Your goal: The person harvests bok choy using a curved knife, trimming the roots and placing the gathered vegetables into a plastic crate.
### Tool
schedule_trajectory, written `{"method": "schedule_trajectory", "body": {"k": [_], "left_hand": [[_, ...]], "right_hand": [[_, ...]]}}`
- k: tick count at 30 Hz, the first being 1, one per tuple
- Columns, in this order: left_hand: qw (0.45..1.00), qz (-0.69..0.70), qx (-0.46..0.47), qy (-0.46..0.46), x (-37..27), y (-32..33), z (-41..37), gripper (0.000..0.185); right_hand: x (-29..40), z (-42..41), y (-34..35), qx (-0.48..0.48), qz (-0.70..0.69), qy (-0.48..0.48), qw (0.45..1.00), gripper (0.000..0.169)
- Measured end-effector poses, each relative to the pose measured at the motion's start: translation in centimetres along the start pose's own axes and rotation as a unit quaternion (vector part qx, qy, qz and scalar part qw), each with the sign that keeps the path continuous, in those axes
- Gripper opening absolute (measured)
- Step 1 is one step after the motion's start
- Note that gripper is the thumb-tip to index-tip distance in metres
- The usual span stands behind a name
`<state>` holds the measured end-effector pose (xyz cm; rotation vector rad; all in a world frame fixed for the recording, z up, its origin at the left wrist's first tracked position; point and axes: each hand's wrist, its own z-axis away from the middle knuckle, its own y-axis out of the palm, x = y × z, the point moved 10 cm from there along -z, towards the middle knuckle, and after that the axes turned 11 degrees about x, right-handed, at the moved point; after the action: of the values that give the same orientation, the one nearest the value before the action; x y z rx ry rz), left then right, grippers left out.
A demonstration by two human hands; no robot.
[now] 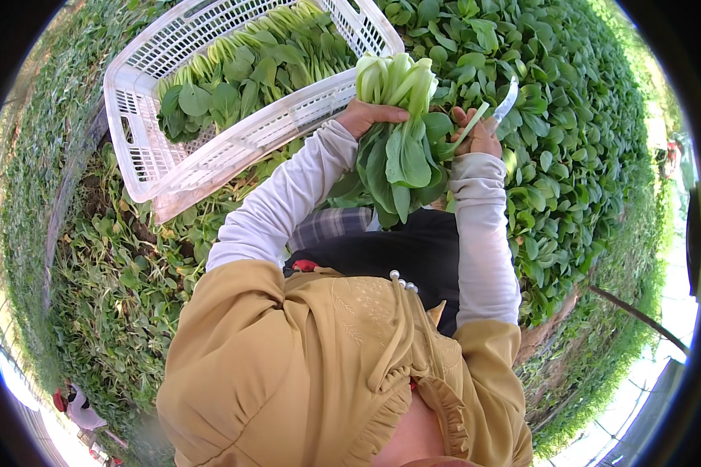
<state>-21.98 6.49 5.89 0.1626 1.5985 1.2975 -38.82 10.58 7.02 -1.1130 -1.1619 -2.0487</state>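
Note:
My left hand (pixel 374 117) is closed around a bunch of bok choy (pixel 406 146), its pale stem ends up and its green leaves hanging down. To its right, my right hand (pixel 478 135) grips a small knife (pixel 507 100) whose curved blade points up and away. A single leaf stalk (pixel 473 124) also lies in that hand, crossing the fingers, and its leaf end reaches toward the bunch. Just left of the bunch stands a white plastic crate (pixel 233 153). Rows of harvested bok choy (pixel 251 70) lie inside it, stems toward the far side.
Dense growing bok choy (pixel 549 169) covers the ground ahead and to the right. Loose leaves and trimmings (pixel 134 280) litter the ground at left. A thin dark pole (pixel 639 318) slants at the right. Another person (pixel 82 408) is far off at the lower left.

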Motion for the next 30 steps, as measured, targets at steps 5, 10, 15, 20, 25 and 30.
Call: {"method": "schedule_trajectory", "body": {"k": [5, 10, 15, 20, 25, 30], "left_hand": [[0.991, -0.097, -0.031, 0.084, -1.6, -0.4, 0.6, 0.047], [0.979, -0.161, -0.096, 0.082, -1.5, -1.4, 1.9, 0.057], [0.965, -0.223, -0.114, 0.081, -1.4, -1.0, 2.9, 0.064], [0.984, -0.166, -0.072, -0.003, -0.4, -0.9, 4.1, 0.051], [0.980, -0.173, -0.045, -0.087, -0.9, -1.4, 6.6, 0.041], [0.988, -0.075, 0.015, -0.134, 0.1, -1.4, 9.0, 0.047]], "right_hand": [[2.3, 3.2, 4.9, 0.091, 0.079, -0.078, 0.990, 0.021], [3.3, 4.4, 7.8, 0.125, 0.208, -0.129, 0.961, 0.034], [4.2, 4.6, 8.5, 0.066, 0.498, -0.196, 0.842, 0.046], [2.8, 3.9, 10.0, 0.194, 0.512, -0.143, 0.825, 0.038], [-1.4, 4.1, 11.4, 0.350, 0.375, 0.110, 0.852, 0.026], [-4.1, 4.9, 12.6, 0.440, 0.270, 0.233, 0.824, 0.027]]}}
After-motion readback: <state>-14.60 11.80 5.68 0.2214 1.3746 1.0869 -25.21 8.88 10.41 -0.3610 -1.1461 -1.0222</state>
